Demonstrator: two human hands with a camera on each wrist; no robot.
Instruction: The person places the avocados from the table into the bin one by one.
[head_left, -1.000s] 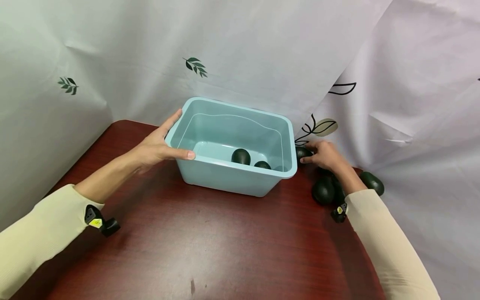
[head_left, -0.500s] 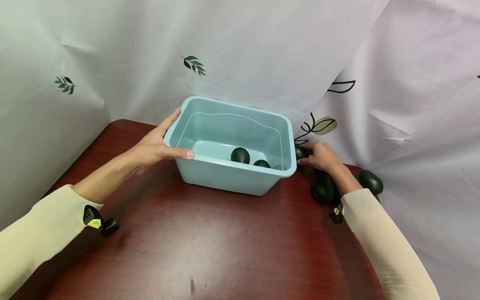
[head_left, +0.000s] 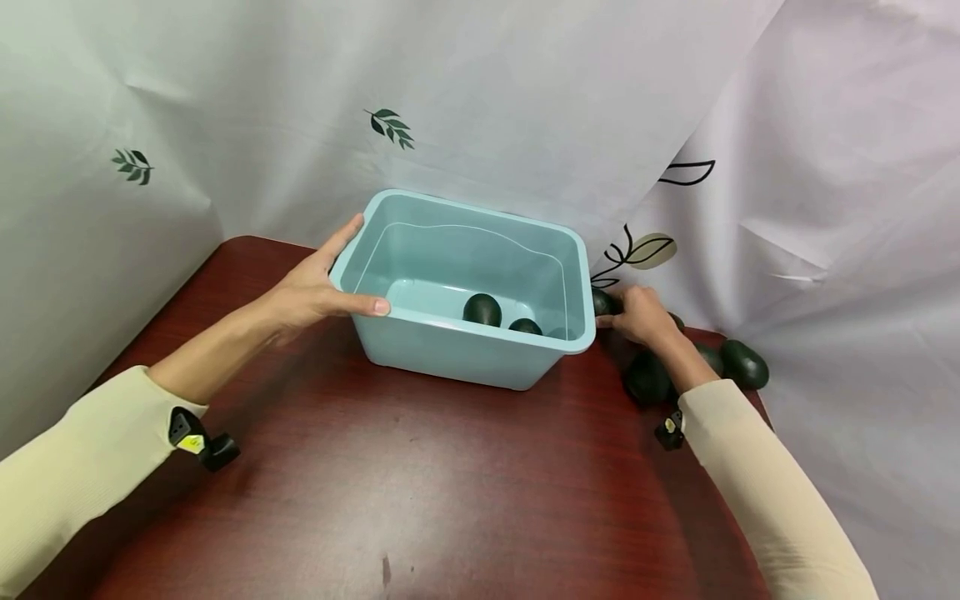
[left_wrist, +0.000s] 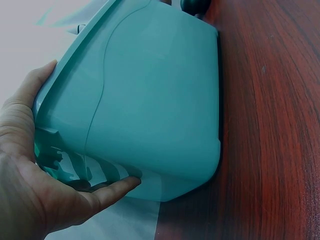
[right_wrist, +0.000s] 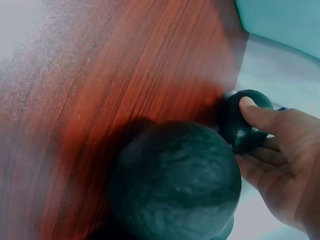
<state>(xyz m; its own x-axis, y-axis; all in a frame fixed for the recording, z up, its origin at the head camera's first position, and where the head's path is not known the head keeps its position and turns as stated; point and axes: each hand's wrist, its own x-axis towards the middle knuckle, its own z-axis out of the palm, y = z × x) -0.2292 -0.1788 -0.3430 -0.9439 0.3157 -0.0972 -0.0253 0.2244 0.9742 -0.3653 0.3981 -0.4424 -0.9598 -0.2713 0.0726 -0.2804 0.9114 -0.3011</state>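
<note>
A light blue plastic tub (head_left: 450, 350) stands on the table against the back wall. My left hand (head_left: 307, 296) holds its left end, thumb along the front rim and another finger at the back of that end. Two dark green avocados (head_left: 482, 310) lie inside, toward the right. Just outside the tub's right end, my right hand (head_left: 641, 317) grips another dark avocado (right_wrist: 245, 120), with the thumb on top and the fingers underneath in the right wrist view. A larger-looking avocado (right_wrist: 175, 180) lies close to that wrist camera.
More avocados (head_left: 744, 365) sit in a pile along the table's right edge, partly hidden by the right forearm. The reddish-brown wooden table (head_left: 420, 483) stretches toward me. Pale fabric (head_left: 480, 100) with leaf prints hangs behind and on both sides.
My right hand and its avocado have shifted slightly, nearer the tub's right end. Piled avocados by the right forearm show a little differently. The left hand and the tub have stayed in place.
</note>
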